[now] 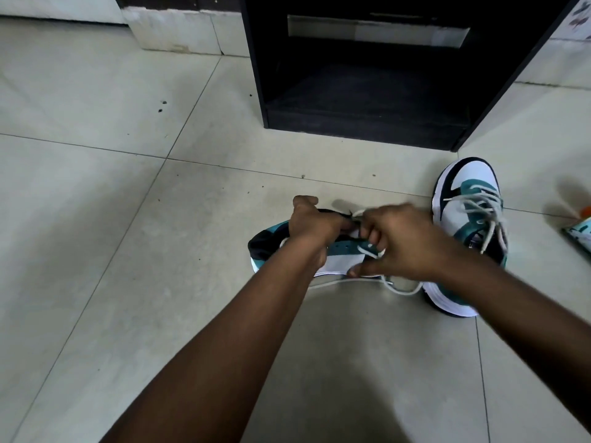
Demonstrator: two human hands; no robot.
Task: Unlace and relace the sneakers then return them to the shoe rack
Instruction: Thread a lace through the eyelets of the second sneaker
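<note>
The near sneaker lies on its side on the floor right under both my hands, long axis running left to right across my view, dark collar end to the left; the right end is hidden behind my right hand, so I cannot say how the toe sits. My left hand grips the upper edge at the tongue, fingers curled over it. My right hand pinches the white lace at the teal eyelet strip, fingers bent tight round it; the picture is blurred there, so which eyelet I cannot tell. A loose run of the lace trails on the floor along the sole, toward me. Right hand is the one on the lace, left only steadies. The second sneaker stands upright just right of my right hand, fully laced, toe pointing away. The shoe rack, dark and open-fronted, stands beyond both on the tiled floor, its bottom shelf bare. Pale tiles, wall base top left, a small packet at the right edge.
</note>
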